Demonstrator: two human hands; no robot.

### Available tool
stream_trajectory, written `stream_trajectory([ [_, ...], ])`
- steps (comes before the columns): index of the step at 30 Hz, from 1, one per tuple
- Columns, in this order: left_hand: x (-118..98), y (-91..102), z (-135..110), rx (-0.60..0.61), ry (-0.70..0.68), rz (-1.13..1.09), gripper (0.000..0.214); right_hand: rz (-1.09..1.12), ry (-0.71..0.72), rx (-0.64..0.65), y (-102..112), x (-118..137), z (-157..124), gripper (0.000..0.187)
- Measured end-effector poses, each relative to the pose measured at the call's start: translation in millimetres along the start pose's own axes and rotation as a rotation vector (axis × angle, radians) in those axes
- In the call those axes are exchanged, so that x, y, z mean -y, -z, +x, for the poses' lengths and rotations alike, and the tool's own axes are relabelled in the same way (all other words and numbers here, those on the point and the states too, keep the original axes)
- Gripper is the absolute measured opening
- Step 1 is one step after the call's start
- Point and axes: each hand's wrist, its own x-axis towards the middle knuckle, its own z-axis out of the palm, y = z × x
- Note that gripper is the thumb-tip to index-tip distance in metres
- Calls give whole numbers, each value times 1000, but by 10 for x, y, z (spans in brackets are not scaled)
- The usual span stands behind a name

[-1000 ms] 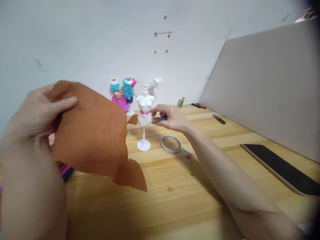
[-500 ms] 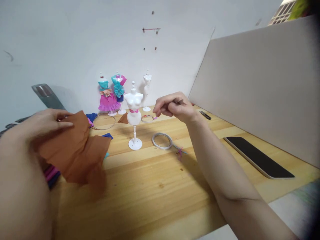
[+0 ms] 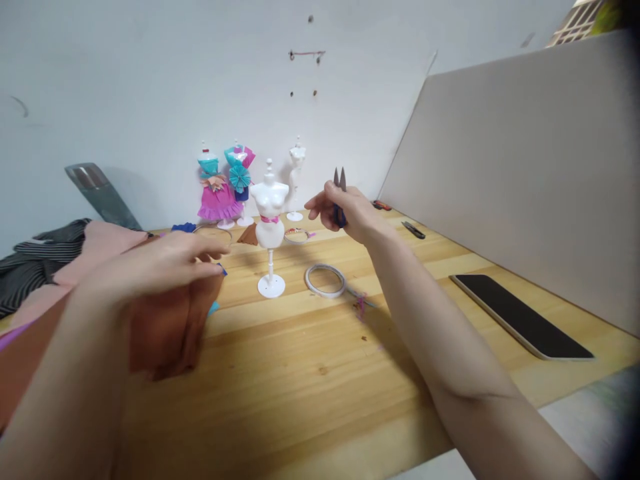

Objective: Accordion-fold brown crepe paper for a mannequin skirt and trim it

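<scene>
The near mannequin (image 3: 271, 197) is standing upright at the middle of the tabletop (image 3: 280, 413), and the work on it is looking barely begun. A narrow pink band (image 3: 270, 219) is circling its waist, while its chest and hips are showing smooth, bare white; covering for those parts is seemingly lacking. Far left of it, two mannequins (image 3: 217, 197) (image 3: 239, 177) are wearing turquoise and pink pieces, so these are appearing much further along.

The brown sheet (image 3: 167, 333) is lying at the near left, looking thin, matte and creased, with uneven folds toward its right edge; whether it is cloth or paper, one cannot tell. The left hand (image 3: 173, 257) is spreading over it, fingers straight and thumb apart, though contact is not showing clearly. The right hand (image 3: 350, 207) is clasping scissors (image 3: 340, 183) right of the mannequin, their slightly parted blades pointing up. A white ring-shaped roll (image 3: 325, 294) is lying nearer, below that hand.
</scene>
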Motion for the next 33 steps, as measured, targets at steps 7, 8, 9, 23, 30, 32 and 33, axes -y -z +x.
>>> stream_trajectory([
  [7,-117,-563,138,565,-157,638,23,-943,-379,473,117,-301,43,24],
  [8,-152,-590,116,582,-167,646,22,-1011,-411,576,121,-363,48,22],
  [9,-199,-609,84,598,-182,639,22,-1045,-427,636,116,-428,55,20],
  [23,-318,-1497,-116,336,-261,280,24,-1247,-362,786,8,-557,68,34],
  [30,-146,-1701,-93,247,-129,169,39,-1265,-327,833,-64,-402,46,32],
  [32,-122,-1723,-82,238,-132,114,35,-1269,-321,839,-70,-375,41,32],
  [33,-117,-1728,-79,226,-133,93,33,-1272,-318,840,-71,-361,38,31],
])
